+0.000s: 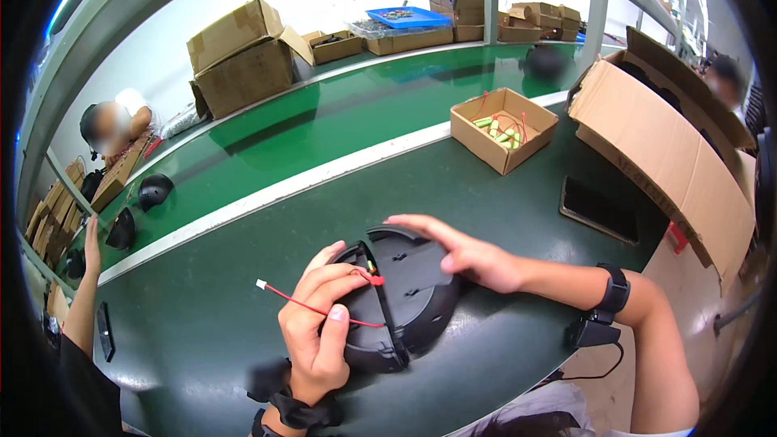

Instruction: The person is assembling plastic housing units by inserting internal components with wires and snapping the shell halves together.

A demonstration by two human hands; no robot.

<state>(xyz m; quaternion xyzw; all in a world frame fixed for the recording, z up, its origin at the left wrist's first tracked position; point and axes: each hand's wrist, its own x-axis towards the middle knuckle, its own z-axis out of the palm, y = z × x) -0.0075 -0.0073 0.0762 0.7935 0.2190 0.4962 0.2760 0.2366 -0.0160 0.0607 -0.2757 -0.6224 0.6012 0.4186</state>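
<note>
A round black plastic housing (417, 291) is held over the dark green worktop, its hollow inner side turned up. A straight divide runs across it, with a narrower piece on the left. My left hand (317, 320) is closed round that left piece. A thin red wire (303, 303) with a small white connector (261, 284) at its end crosses my left fingers. A bit of yellow-green and a red spot show at the divide; what they belong to is too small to tell. My right hand (477, 260) grips the housing's far right rim, thumb inside and fingers along the edge.
Beyond the hands stands a small cardboard box (506, 142) of green wired cells. A dark phone (599, 209) lies to its right, near a large open carton (660, 137). The green conveyor belt (324, 125) carries black shells (154, 191). A co-worker's arm (83, 299) is at left.
</note>
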